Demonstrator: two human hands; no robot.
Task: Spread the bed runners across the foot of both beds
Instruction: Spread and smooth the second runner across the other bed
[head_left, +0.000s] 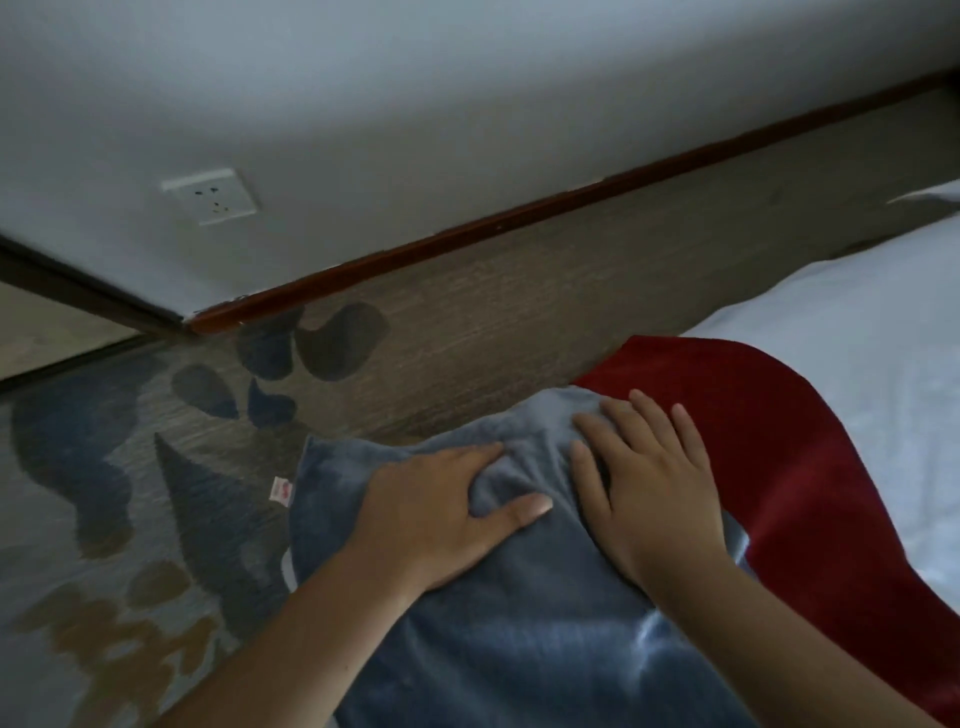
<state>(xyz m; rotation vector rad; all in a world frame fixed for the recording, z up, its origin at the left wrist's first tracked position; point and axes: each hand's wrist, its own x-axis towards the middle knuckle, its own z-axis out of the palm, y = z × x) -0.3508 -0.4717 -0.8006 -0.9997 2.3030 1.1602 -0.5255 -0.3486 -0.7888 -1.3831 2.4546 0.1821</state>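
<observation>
Bedroom, white bed (857, 332): red runner (779, 457) and blue-grey runner (519, 634) laid, still rumpled; left hand (441, 512) and right hand (649, 488) press flat-fingered on the blue-grey one; second bed unseen.

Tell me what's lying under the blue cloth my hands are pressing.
The red runner emerges from beneath the right edge of the blue cloth, over the white bedding. How far it continues under the cloth is covered.

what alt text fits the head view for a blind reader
A left hand and a right hand press on a soft grey-blue fleece bed runner at the edge of a white-sheeted bed, beside a dark red velvet runner. Patterned carpet and a white wall socket lie beyond.
</observation>
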